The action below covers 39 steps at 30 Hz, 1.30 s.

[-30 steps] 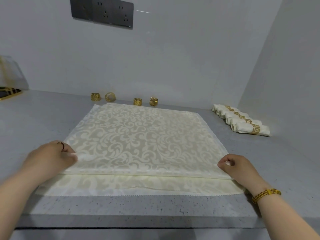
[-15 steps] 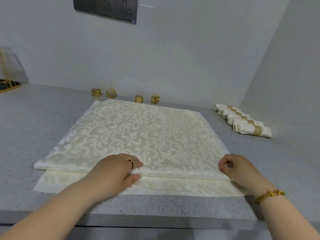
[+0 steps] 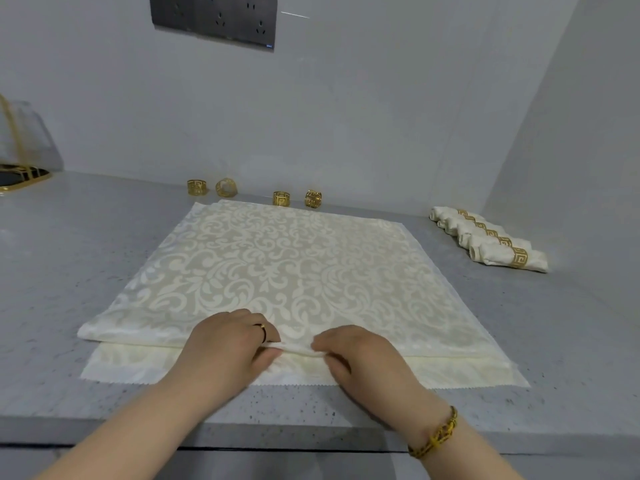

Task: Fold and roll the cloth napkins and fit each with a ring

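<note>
The left hand (image 3: 228, 341) and the right hand (image 3: 360, 358) sit close together at the middle of the near folded edge of the napkin (image 3: 294, 265). Each grip is closed on that fold. The left fingers curl over the top layer with the thumb tucked against the edge below, and the right fingers pinch the same edge just beside it. A small ridge of cloth is raised between the 2 hands. The left hand wears a dark finger ring (image 3: 263, 332), and the right wrist carries a gold bracelet (image 3: 438, 434).

The napkin is cream with a pale scroll pattern. It lies flat on the grey speckled worktop (image 3: 69, 254), folded so that the upper layer stops short of the near hem. A strip of the lower layer with its zigzag edge shows in front of the hands.

Beyond the far edge, 4 gold napkin rings (image 3: 281, 198) stand in a loose row near the wall. At the right rear, a row of rolled napkins (image 3: 498, 242) lies side by side, each in a gold band. A dark socket panel (image 3: 214, 19) is on the wall above.
</note>
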### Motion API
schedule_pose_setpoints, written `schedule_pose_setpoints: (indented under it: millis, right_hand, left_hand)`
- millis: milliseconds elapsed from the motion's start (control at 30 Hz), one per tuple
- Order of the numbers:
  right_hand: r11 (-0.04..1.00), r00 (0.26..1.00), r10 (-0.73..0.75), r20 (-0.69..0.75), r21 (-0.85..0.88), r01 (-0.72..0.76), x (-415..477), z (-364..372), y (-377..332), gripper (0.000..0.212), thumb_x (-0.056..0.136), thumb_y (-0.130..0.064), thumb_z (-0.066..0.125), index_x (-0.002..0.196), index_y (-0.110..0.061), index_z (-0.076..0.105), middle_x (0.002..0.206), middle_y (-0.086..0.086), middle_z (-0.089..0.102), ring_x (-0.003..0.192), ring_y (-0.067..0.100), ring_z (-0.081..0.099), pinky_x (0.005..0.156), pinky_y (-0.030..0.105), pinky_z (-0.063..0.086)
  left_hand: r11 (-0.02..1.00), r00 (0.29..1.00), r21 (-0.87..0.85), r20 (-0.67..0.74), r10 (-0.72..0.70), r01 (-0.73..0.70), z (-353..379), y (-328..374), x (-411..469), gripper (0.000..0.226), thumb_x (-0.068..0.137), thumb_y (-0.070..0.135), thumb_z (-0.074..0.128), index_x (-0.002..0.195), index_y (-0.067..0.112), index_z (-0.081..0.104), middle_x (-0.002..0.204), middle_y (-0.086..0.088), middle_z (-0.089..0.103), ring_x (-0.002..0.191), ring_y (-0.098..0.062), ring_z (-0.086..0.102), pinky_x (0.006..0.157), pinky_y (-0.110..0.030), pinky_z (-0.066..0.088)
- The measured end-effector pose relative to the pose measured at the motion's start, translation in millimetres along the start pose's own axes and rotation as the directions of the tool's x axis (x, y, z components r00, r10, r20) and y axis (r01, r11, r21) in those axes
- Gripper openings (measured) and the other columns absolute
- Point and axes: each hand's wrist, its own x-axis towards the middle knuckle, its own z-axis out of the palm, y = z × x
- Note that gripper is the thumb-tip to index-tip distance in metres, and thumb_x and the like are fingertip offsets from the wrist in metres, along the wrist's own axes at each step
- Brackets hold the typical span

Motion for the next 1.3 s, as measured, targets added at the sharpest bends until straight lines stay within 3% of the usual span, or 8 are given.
schedule_pose_setpoints:
  millis: [167, 300, 533, 767, 933, 1067, 1167, 1300]
  right_hand:
    - [0.972, 0.982, 0.175, -0.067, 0.172, -0.162, -14, -6, 22, 0.030, 0.076, -0.013, 0.050, 0.097, -0.012, 0.072, 0.100, -0.001, 0.071, 0.110, 0.003, 0.043, 0.093, -0.001, 0.027]
    - [0.895, 0.943, 0.331, -0.028, 0.327, -0.304, -25, -23, 39, 0.019, 0.087, -0.007, 0.057, 0.094, -0.016, 0.071, 0.095, -0.009, 0.065, 0.097, -0.013, 0.051, 0.081, -0.001, 0.038]
    - [0.863, 0.902, 0.425, 0.072, 0.270, -0.428, -13, -39, 54, 0.016, 0.089, -0.012, 0.053, 0.092, -0.022, 0.065, 0.081, -0.025, 0.053, 0.075, -0.010, 0.053, 0.070, 0.000, 0.038]
    - [0.909, 0.908, 0.388, 0.159, 0.094, -0.405, 1, -38, 63, 0.008, 0.092, -0.022, 0.048, 0.088, -0.025, 0.053, 0.071, -0.014, 0.052, 0.065, 0.004, 0.048, 0.063, 0.017, 0.038]
    - [0.943, 0.935, 0.327, 0.139, 0.023, -0.333, 0, -38, 67, 0.006, 0.089, -0.019, 0.051, 0.091, -0.022, 0.046, 0.079, -0.011, 0.045, 0.067, 0.007, 0.045, 0.063, 0.019, 0.037]
    - [0.974, 0.985, 0.172, 0.025, -0.156, -0.166, 0, -35, 66, 0.016, 0.076, 0.000, 0.057, 0.076, -0.014, 0.064, 0.078, -0.003, 0.060, 0.073, 0.016, 0.054, 0.065, 0.023, 0.042]
    - [0.967, 0.999, 0.038, 0.033, -0.254, -0.028, -8, -35, 67, 0.013, 0.063, -0.011, 0.059, 0.059, -0.019, 0.067, 0.059, -0.010, 0.063, 0.052, 0.010, 0.058, 0.048, 0.018, 0.048]
    - [0.959, 0.993, 0.011, 0.115, -0.284, 0.022, -16, -38, 73, 0.030, 0.073, -0.025, 0.041, 0.062, -0.016, 0.068, 0.062, -0.007, 0.063, 0.055, 0.012, 0.058, 0.048, 0.026, 0.052]
  left_hand:
    - [0.966, 0.990, -0.222, 0.057, -0.126, 0.135, 3, -8, -4, 0.013, 0.085, 0.034, 0.060, 0.074, 0.042, 0.059, 0.076, 0.022, 0.059, 0.092, 0.005, 0.048, 0.064, -0.006, 0.038]
    - [0.867, 0.965, -0.424, 0.125, -0.231, 0.262, 1, -11, -5, 0.017, 0.082, 0.033, 0.063, 0.072, 0.044, 0.056, 0.086, 0.028, 0.061, 0.085, 0.008, 0.055, 0.072, -0.004, 0.038]
    - [0.917, 0.933, -0.181, 0.015, -0.358, 0.355, 0, -20, 2, 0.020, 0.088, 0.039, 0.053, 0.104, 0.032, 0.063, 0.103, 0.021, 0.061, 0.104, -0.003, 0.054, 0.069, -0.014, 0.035]
    - [0.891, 0.900, -0.152, 0.162, -0.405, 0.428, -22, -53, 0, 0.018, 0.086, 0.039, 0.056, 0.102, 0.032, 0.060, 0.074, 0.018, 0.053, 0.069, 0.001, 0.051, 0.057, -0.014, 0.033]
    - [0.945, 0.951, -0.114, 0.052, -0.304, 0.308, -23, -53, -4, 0.023, 0.083, 0.033, 0.063, 0.077, 0.044, 0.043, 0.073, 0.020, 0.049, 0.066, 0.001, 0.046, 0.054, -0.012, 0.029]
    - [0.998, 0.998, -0.030, 0.007, 0.063, -0.063, -17, -60, -6, 0.035, 0.057, 0.003, 0.083, 0.064, 0.033, 0.067, 0.069, 0.024, 0.059, 0.073, -0.003, 0.047, 0.057, -0.003, 0.031]
    - [0.973, 0.976, 0.090, 0.052, 0.210, -0.214, -17, -64, -13, 0.016, 0.067, 0.017, 0.064, 0.072, 0.027, 0.075, 0.071, 0.018, 0.068, 0.079, -0.003, 0.046, 0.062, -0.009, 0.042]
    - [0.993, 0.990, -0.052, 0.088, 0.107, -0.103, -21, -79, -23, 0.037, 0.071, 0.035, 0.041, 0.083, 0.026, 0.075, 0.085, 0.033, 0.056, 0.093, 0.014, 0.043, 0.068, -0.004, 0.038]
